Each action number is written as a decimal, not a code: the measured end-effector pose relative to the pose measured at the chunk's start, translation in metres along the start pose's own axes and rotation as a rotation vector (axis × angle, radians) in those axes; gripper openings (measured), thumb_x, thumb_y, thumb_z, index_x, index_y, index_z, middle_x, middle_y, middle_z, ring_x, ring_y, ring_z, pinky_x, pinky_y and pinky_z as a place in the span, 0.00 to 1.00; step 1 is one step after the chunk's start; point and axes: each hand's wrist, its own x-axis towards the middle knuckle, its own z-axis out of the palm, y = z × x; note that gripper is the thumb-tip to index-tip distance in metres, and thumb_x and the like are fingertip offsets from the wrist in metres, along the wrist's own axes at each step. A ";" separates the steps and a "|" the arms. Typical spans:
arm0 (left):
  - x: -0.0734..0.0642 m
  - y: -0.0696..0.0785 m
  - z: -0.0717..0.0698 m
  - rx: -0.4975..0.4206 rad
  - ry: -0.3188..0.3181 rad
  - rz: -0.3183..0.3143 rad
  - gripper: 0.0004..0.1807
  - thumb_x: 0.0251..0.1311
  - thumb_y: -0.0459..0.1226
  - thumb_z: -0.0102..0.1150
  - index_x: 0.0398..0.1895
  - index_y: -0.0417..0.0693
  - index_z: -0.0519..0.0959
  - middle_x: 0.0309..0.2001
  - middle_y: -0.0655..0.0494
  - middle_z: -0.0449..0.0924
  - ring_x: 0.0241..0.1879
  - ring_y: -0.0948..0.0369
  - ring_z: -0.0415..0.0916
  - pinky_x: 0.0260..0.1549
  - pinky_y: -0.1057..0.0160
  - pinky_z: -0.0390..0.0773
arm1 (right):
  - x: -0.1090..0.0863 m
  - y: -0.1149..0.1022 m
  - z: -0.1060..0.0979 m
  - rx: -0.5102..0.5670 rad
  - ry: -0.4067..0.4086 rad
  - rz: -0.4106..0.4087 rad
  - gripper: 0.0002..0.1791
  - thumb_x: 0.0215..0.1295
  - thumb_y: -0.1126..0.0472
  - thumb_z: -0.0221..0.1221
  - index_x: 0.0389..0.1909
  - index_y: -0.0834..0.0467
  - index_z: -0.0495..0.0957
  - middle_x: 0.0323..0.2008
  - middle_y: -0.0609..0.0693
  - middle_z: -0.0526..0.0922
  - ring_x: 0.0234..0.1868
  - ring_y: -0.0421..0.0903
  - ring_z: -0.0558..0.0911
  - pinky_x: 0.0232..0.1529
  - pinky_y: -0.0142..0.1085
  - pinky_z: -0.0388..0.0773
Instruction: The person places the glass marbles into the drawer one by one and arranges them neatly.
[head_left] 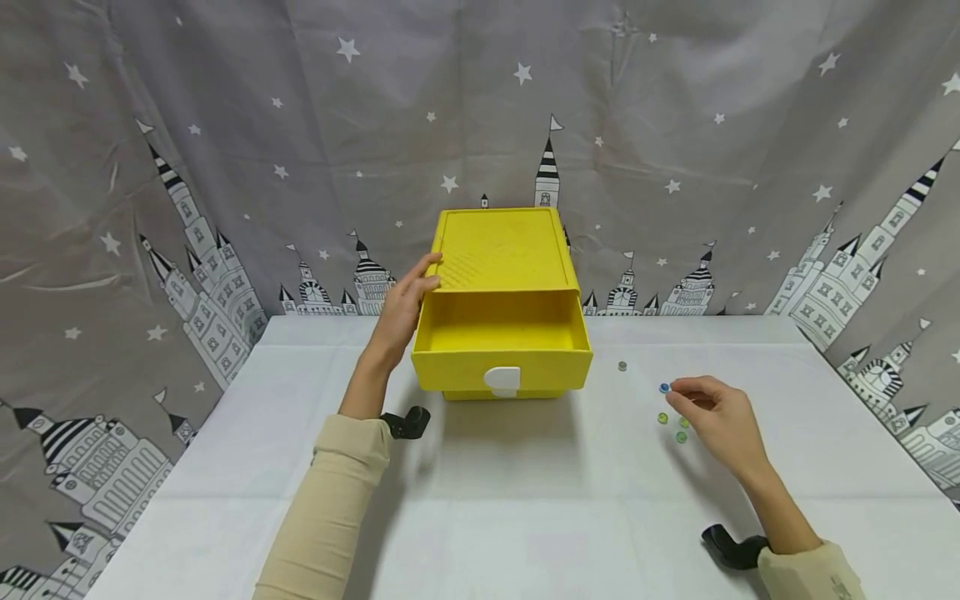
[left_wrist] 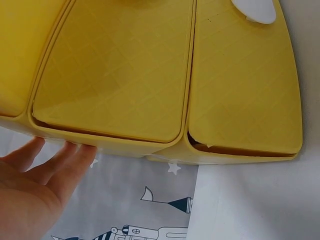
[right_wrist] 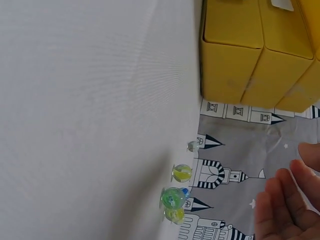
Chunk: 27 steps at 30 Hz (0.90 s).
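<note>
The person's right hand (head_left: 716, 417) hung above the tabletop (head_left: 510, 517), thumb and forefinger narrowly parted with bare air between them, just beside a small blue marble (head_left: 664, 388). Near it lay two clear marbles with yellow-green swirls (right_wrist: 182, 173), a green marble (head_left: 681, 437), and, off toward the box, a pale greyish marble (head_left: 622, 366), all glassy and round.

The left hand (head_left: 405, 304) rested on the side and upper edge of the yellow box (head_left: 502, 250), fingers nearly straight. The box stood upright near the back of the tabletop, its plastic lightly crosshatched. Its top drawer (head_left: 453, 368) jutted forward, showing a smooth yellow inside and a rounded white handle (head_left: 502, 379).
</note>
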 end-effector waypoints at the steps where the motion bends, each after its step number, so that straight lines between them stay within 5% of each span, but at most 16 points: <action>1: 0.000 0.000 0.000 -0.001 0.001 -0.001 0.29 0.72 0.45 0.42 0.75 0.54 0.62 0.76 0.53 0.54 0.73 0.57 0.53 0.68 0.53 0.56 | 0.000 0.000 0.000 -0.004 -0.006 0.005 0.10 0.63 0.64 0.65 0.42 0.67 0.84 0.37 0.57 0.85 0.32 0.32 0.79 0.32 0.23 0.74; 12: 0.000 -0.001 -0.001 -0.010 -0.008 0.007 0.29 0.73 0.45 0.42 0.76 0.53 0.62 0.76 0.53 0.53 0.73 0.57 0.53 0.68 0.53 0.56 | 0.001 0.008 0.004 -0.029 -0.056 0.016 0.12 0.63 0.65 0.65 0.43 0.70 0.83 0.45 0.63 0.82 0.36 0.31 0.78 0.37 0.21 0.74; 20: 0.000 -0.002 0.000 -0.020 -0.013 0.015 0.29 0.73 0.44 0.42 0.76 0.53 0.61 0.76 0.52 0.53 0.73 0.56 0.52 0.68 0.53 0.56 | 0.003 0.013 0.004 -0.073 -0.078 0.043 0.12 0.64 0.64 0.64 0.44 0.68 0.83 0.47 0.64 0.82 0.41 0.54 0.83 0.38 0.23 0.73; 27: 0.000 -0.002 -0.001 -0.018 -0.012 0.009 0.29 0.73 0.45 0.42 0.76 0.54 0.61 0.76 0.53 0.53 0.73 0.57 0.53 0.68 0.53 0.56 | 0.003 0.020 0.006 -0.081 -0.132 0.063 0.13 0.64 0.64 0.64 0.45 0.69 0.82 0.45 0.65 0.83 0.42 0.58 0.84 0.39 0.28 0.74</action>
